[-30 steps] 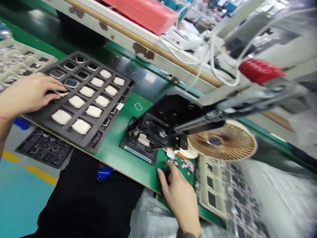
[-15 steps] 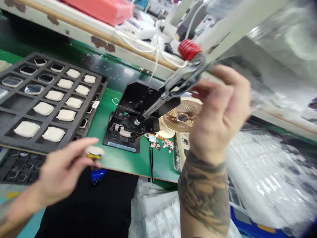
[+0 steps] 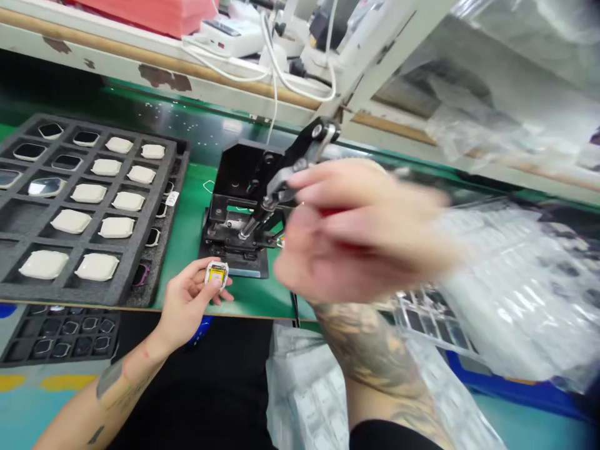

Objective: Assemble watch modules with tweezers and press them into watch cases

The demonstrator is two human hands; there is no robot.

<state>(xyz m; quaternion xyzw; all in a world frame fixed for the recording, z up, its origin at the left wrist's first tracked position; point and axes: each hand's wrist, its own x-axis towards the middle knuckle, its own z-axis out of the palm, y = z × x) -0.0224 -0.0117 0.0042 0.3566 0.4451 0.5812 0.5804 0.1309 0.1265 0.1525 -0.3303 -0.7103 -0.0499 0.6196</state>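
My left hand (image 3: 185,306) pinches a small white watch case (image 3: 217,273) between thumb and fingers. Its open inside faces up, showing a yellow part. The case is held just in front of a black hand press (image 3: 229,240). My right hand (image 3: 356,228), smeared by motion, is wrapped round the red handle of the press lever, with a bit of red showing between the fingers. The lever's metal linkage (image 3: 281,181) runs from the hand down to the press. The hand and forearm hide what lies right of the press.
On the left, a grey foam tray (image 3: 126,275) holds several white cases and dark screens. Below the bench edge is another dark tray (image 3: 60,337) of frames. Clear plastic packaging (image 3: 506,287) lies at the right. A shelf with white cables (image 3: 276,81) runs along the back.
My right hand has brought the lever handle down from its raised position. My left hand has moved right, toward the press, and turned the watch case to show its inside.
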